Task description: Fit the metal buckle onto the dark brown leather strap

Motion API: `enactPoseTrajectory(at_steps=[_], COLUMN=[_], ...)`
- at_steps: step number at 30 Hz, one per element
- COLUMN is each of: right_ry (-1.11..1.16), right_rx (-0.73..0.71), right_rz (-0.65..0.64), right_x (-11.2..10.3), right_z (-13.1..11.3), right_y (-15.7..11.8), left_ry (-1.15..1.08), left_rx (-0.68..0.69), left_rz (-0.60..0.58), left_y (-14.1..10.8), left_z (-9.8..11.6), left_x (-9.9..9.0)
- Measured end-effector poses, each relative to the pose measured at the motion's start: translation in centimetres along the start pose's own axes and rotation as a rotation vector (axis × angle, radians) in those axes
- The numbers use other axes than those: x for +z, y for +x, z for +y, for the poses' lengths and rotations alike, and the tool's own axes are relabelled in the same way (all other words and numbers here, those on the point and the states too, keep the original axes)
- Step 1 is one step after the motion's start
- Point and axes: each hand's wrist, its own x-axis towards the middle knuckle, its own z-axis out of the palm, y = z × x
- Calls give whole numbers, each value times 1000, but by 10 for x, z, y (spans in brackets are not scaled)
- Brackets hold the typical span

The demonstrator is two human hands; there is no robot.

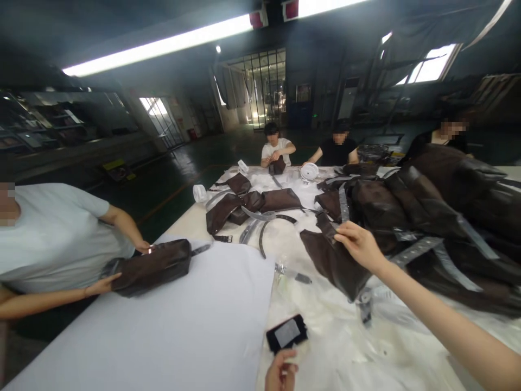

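My right hand reaches over the table from the right, thumb and fingers pinched on the end of a dark brown strap. Just below that strap lies a brown bag, slumped on the table. At the bottom centre my left hand has its fingers curled together; whatever is between them, if anything, is too small to make out. Directly beyond its fingertips is a black phone-like object with a grey rectangle on top.
Brown bags with plastic-wrapped straps are heaped at the right; several more lie mid-table. White sheeting covers the left side. A co-worker at left handles a brown bag. Others sit behind a white fan.
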Motion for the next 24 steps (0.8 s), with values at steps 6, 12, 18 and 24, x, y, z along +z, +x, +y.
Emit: enactPoseTrajectory(at_steps=[6, 12, 18, 24], right_ry=[400, 749, 704, 810], right_rx=[100, 558, 722, 958], right_rz=[12, 17, 61, 580], right_x=[-102, -121, -100, -5], right_z=[-119, -135, -131, -117], right_y=[-155, -262, -324, -391], left_ry=[-444, -621, -289, -77], left_rx=[-128, 8, 364, 379], left_rz=[-228, -364, -129, 44], left_y=[-12, -66, -90, -98], left_z=[68, 85, 84, 29], left_x=[-15, -50, -79, -76])
